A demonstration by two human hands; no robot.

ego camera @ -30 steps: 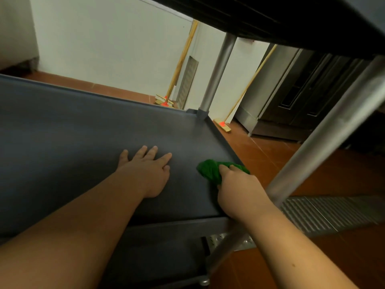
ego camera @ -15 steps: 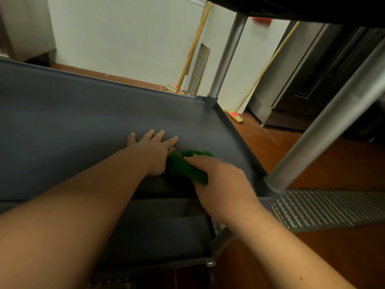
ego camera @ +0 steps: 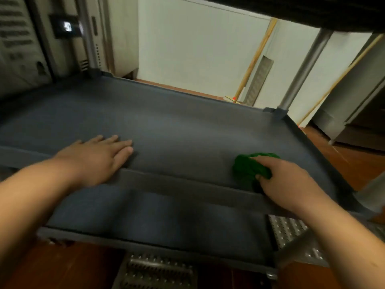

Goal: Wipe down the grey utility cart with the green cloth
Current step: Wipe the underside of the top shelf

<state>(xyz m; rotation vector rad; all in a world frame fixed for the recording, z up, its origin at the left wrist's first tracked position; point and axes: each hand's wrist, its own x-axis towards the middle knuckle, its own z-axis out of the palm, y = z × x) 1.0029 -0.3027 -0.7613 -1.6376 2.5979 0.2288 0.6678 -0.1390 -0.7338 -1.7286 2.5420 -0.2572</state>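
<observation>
The grey utility cart's middle shelf (ego camera: 187, 126) fills the view, with a lower shelf (ego camera: 158, 217) showing beneath its front edge. My right hand (ego camera: 285, 180) grips the bunched green cloth (ego camera: 248, 167) and holds it down on the shelf near the front right. My left hand (ego camera: 98, 157) rests flat on the shelf at the front left, fingers straight. The two hands are far apart.
Metal cart posts rise at the back right (ego camera: 302, 65) and near right (ego camera: 373, 190); the upper shelf (ego camera: 312, 9) hangs overhead. Broom handles (ego camera: 256, 57) lean on the white wall. A steel appliance (ego camera: 31, 38) stands at the left. A metal floor grate (ego camera: 291, 232) lies below.
My right hand has slid the green cloth to the right, away from my left hand. The view has swung left, showing more of the shelf and the appliance at the left.
</observation>
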